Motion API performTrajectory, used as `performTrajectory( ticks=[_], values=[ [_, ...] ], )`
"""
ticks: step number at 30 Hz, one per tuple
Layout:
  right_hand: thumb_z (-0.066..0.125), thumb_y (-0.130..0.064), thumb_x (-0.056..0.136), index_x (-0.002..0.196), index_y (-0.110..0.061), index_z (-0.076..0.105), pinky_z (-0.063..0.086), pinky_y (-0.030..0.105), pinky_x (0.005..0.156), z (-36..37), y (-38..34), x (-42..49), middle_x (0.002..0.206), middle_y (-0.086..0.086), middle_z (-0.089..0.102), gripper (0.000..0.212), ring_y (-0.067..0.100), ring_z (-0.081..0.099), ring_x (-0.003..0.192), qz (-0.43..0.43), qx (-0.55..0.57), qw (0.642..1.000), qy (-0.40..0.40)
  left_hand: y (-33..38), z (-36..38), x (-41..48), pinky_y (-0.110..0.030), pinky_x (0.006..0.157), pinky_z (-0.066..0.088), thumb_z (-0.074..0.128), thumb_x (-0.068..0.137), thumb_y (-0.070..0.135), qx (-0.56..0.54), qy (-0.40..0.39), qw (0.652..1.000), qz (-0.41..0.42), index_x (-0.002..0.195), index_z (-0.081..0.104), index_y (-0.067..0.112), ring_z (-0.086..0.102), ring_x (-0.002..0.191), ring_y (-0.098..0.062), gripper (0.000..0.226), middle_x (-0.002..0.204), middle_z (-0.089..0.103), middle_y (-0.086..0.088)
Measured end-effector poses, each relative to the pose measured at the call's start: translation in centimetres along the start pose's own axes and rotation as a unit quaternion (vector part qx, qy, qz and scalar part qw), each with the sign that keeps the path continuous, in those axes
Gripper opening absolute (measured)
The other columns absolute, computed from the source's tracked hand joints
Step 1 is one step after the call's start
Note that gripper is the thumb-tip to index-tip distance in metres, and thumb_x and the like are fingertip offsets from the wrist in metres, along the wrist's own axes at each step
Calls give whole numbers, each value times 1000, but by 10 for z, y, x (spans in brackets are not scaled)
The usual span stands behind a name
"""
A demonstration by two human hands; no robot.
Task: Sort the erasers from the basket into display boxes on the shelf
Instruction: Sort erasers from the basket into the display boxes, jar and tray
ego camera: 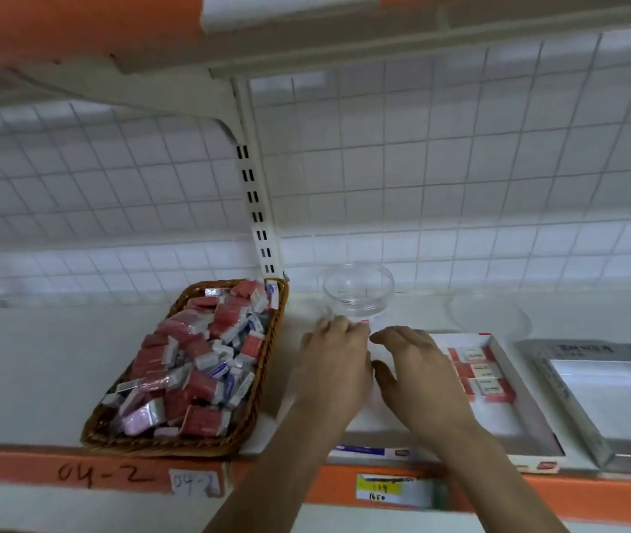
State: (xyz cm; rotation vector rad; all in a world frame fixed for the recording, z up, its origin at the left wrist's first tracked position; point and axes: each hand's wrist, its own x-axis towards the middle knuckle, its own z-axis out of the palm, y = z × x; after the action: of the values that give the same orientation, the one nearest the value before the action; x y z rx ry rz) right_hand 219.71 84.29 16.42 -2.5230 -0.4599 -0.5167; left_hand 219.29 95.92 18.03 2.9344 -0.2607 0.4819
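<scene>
On the far left, the orange shelf edge carries a handwritten "04-2", and just right of it a small white tag repeats "04-2". Above these, on the white shelf, sits a brown wicker basket, heaped with wrapped erasers. Most are in red or pink sleeves and some in white and blue; their print is too blurred to read.

Right of the basket, the left hand lies palm down with its fingers loosely together, the tips near the base of a clear plastic jar that stands farther back. A small red mark shows at the jar's foot, but whether the fingers touch the jar I cannot tell. The right hand is just beside it, also palm down, fingers relaxed and slightly spread, thumb out to the left. Neither hand visibly holds anything.

Both hands hover over the left part of a shallow display box with a white floor. Its near wall bears a blue and white label that is illegible. Three red-sleeved erasers lie in a column against the box's right side. Below the box, on the shelf edge, a yellow and white price tag reads what looks like "1650".

Farther right, a clear round lid lies on the shelf, and a silver-grey box stands open, the dark lettering on its far flap unreadable.
</scene>
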Motion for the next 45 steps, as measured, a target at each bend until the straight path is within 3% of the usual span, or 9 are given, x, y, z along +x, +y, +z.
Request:
performTrajectory(
  ticks=[4,9,15,24,34,37,39,41,45],
  values=[
    [66,-5,75,112,-14,65,43,25,88,19,-36,7,111,4,66,38,24,59,105,-61,36,997,-26,-34,-19,-17,-36,98,41,47,93,22,10,13,998,-65,121,57,20,47,118,-21,29,120,55,0],
    [73,-6,61,88,-14,69,51,23,67,34,-79,13,86,3,70,29,21,66,77,-147,54,987,-36,-77,-35,-35,-35,105,38,45,96,29,46,7,987,-155,125,52,22,41,125,-20,30,131,49,0],
    [49,-15,88,117,-17,53,40,26,92,66,-107,33,121,1,55,29,20,46,111,-116,75,985,-106,-110,-41,-49,-37,108,35,44,97,34,88,-25,960,-264,134,43,19,35,131,-25,40,140,40,-7],
    [46,-22,94,110,-19,51,42,36,85,81,-125,58,115,1,57,16,23,37,113,-31,-4,980,-197,-111,-30,-51,-30,103,35,47,96,28,76,0,963,-260,124,51,19,33,123,-24,30,134,41,-2],
    [46,-28,95,120,-26,52,37,28,89,97,-118,55,123,-3,56,27,22,38,113,-34,14,990,-136,-115,-32,-52,-29,107,31,45,95,26,27,42,968,-246,127,46,14,38,123,-21,34,134,42,-6],
    [46,-25,94,126,-27,51,33,25,88,94,-116,53,127,-3,55,32,23,36,115,-36,40,990,-128,-118,-28,-54,-23,86,42,52,88,11,-54,98,965,-238,119,49,11,49,104,-17,30,120,52,-6],
    [48,-22,93,129,-26,50,28,23,84,93,-113,52,129,-3,55,36,24,36,115,-37,65,990,-122,-118,-29,-55,-18,70,39,52,89,5,-90,139,959,-231,119,52,9,52,91,-14,31,114,58,-8],
    [49,-18,93,129,-25,49,26,23,83,91,-108,49,124,-3,56,37,23,37,115,-28,132,983,-121,-118,-28,-55,-12,65,34,52,92,5,-112,170,952,-228,126,54,10,50,85,-10,34,112,62,-8],
    [47,-10,93,128,-26,49,45,22,88,82,-98,42,117,-5,59,38,17,51,111,-3,283,953,-105,-122,-29,-55,-5,63,33,58,91,8,-150,231,934,-227,124,60,10,51,85,-7,33,110,65,-8]
  ],
)
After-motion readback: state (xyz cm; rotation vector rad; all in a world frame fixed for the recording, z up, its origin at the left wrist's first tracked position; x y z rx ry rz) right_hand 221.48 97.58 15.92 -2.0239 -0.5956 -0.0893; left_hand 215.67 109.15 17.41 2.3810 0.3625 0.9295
